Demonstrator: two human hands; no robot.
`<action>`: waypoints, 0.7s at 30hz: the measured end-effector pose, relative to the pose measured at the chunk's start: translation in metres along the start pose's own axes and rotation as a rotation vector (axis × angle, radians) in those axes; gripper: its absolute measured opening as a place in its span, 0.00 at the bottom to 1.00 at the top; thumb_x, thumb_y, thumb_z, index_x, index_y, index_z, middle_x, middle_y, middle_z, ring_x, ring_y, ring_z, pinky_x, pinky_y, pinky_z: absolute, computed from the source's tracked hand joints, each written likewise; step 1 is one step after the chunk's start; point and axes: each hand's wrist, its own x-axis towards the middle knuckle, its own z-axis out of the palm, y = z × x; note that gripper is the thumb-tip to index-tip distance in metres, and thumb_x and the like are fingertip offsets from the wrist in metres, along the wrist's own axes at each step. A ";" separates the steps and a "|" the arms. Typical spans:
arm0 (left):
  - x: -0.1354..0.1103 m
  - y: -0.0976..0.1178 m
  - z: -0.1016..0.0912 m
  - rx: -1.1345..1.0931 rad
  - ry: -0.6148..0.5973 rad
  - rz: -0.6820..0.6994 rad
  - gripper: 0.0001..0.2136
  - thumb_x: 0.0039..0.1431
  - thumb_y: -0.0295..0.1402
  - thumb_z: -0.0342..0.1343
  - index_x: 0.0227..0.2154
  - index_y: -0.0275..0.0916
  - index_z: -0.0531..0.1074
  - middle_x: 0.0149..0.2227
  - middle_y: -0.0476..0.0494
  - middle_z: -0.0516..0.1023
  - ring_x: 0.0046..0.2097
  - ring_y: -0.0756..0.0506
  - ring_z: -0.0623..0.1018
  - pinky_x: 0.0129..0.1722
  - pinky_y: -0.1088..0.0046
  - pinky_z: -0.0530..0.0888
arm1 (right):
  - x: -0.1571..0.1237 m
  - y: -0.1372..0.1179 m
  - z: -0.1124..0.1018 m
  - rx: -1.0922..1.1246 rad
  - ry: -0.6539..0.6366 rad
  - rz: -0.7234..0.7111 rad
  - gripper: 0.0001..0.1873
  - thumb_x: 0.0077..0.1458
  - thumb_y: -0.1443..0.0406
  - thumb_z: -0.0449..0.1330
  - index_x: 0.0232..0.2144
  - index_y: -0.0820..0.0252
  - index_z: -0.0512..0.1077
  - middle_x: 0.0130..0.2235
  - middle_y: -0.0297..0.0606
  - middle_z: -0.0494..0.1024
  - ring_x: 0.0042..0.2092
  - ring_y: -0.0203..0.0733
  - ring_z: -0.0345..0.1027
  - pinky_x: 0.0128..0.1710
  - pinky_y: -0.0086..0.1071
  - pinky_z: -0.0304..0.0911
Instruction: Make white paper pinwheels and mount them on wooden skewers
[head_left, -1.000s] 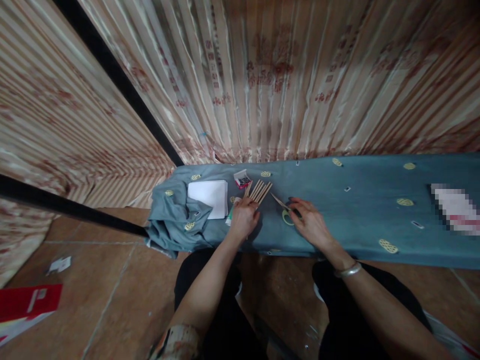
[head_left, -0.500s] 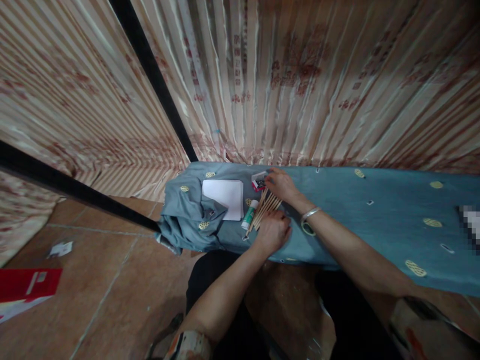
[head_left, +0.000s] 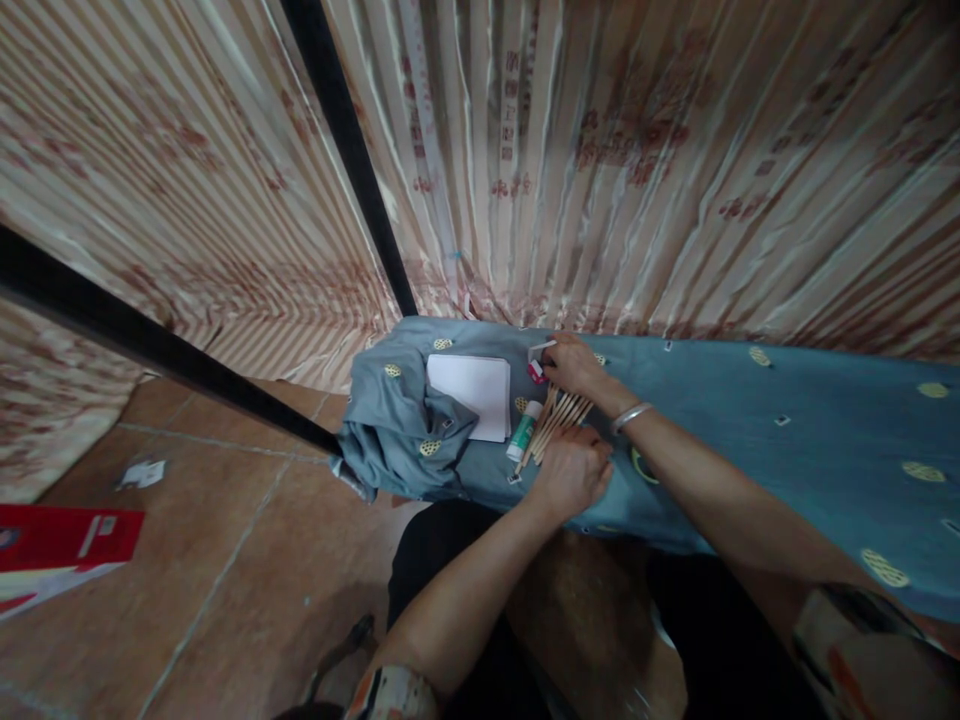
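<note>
A bundle of thin wooden sticks [head_left: 559,425] lies fanned out on the blue-grey cloth [head_left: 712,440]. My left hand [head_left: 574,470] rests by the sticks' near ends with its fingers curled; what they hold, if anything, is hidden. Beyond the far ends, my right hand [head_left: 574,365] pinches a small red-and-white box [head_left: 537,370], partly covered by the fingers. Left of the sticks lies a green-and-white glue stick [head_left: 524,431]. A stack of white paper [head_left: 472,390] sits farther left, one corner under a cloth fold. Beneath my right wrist shows part of a yellow-green ring [head_left: 642,465].
A striped curtain [head_left: 600,200] hangs behind the cloth-covered surface. Dark metal bars [head_left: 352,150] stand at the left. On the tiled floor lie a red packet [head_left: 71,535] and a white scrap [head_left: 142,473]. My knees are under the near edge.
The view has shifted, moving everything slightly right in the picture. My right fingers now reach farther over the small box, which looks turned. My left hand stays curled beside the sticks.
</note>
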 end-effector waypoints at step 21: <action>0.000 0.003 -0.002 0.015 -0.008 -0.005 0.10 0.64 0.34 0.52 0.41 0.35 0.77 0.43 0.39 0.79 0.48 0.39 0.77 0.51 0.62 0.71 | -0.011 0.016 0.016 0.330 0.195 0.036 0.09 0.55 0.71 0.54 0.28 0.60 0.74 0.52 0.49 0.77 0.63 0.51 0.61 0.63 0.45 0.56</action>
